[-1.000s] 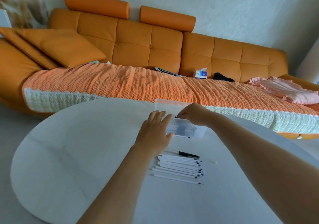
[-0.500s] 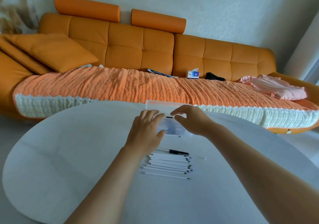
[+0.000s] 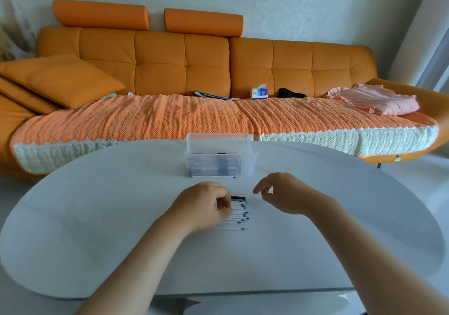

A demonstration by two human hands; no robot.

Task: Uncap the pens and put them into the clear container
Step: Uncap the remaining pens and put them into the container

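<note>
My left hand (image 3: 206, 207) sits at centre frame, fingers curled down onto the left ends of the pens (image 3: 239, 216). Whether it already pinches one, I cannot tell. Right hand (image 3: 285, 197) hovers just right of the row, fingers loosely bent, holding nothing. The pens lie side by side on the table (image 3: 97, 205), below the clear container (image 3: 218, 143) at upper centre, which has pens inside. They look light, stiff, slick and apt to roll, so I'd pinch one barrel mid-length and pull at its dark right-hand end. There's room on the tabletop either side of the row, but the far edge runs just behind the container.
</note>
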